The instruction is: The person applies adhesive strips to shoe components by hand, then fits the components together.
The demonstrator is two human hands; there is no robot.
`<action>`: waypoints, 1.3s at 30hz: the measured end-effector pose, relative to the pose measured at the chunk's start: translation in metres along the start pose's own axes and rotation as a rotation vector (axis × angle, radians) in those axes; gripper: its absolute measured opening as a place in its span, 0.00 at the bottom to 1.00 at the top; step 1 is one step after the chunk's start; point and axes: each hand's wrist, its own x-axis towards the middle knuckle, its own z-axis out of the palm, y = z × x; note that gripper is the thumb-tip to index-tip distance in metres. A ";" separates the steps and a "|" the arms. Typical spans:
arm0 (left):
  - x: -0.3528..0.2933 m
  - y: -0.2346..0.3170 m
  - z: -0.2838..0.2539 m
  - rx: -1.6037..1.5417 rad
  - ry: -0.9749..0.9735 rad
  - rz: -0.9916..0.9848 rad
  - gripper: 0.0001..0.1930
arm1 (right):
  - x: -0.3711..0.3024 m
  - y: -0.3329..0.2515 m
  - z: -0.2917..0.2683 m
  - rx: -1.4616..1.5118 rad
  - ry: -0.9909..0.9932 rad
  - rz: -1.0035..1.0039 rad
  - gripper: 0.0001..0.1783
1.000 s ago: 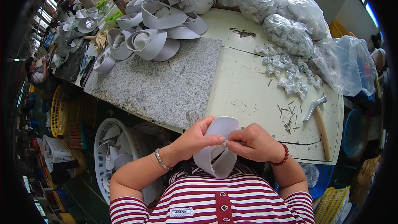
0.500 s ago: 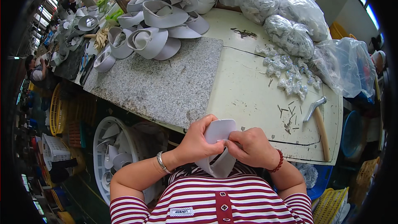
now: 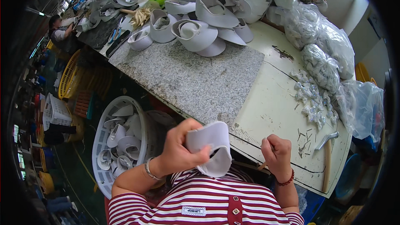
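Observation:
My left hand (image 3: 183, 148) grips a white curved piece that looks like a shoe upper (image 3: 210, 141), fingers behind it and thumb pressed on its front near the opening. It is held just off the table's front edge, close to my striped shirt. My right hand (image 3: 277, 154) is a closed fist at the table's front edge, apart from the upper. A short tan tip shows below that fist, but what it belongs to is hidden. Small silvery bows (image 3: 312, 102) lie on the table to the right, with several thin dark pins (image 3: 304, 137) nearer me.
A hammer (image 3: 327, 158) lies at the table's right side. White uppers (image 3: 196, 33) are heaped on the grey stone slab (image 3: 191, 79). Left below stands a white basket (image 3: 143, 131) of uppers. Plastic bags (image 3: 333, 50) line the far right. Other people work at far left and far right.
My right hand has come away from the upper and moved right as a fist. My left hand has shifted slightly left with the upper. The view has turned left.

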 end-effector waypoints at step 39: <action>0.208 -0.058 -0.096 1.603 0.161 0.498 0.06 | -0.013 0.024 0.002 0.258 0.015 -0.037 0.08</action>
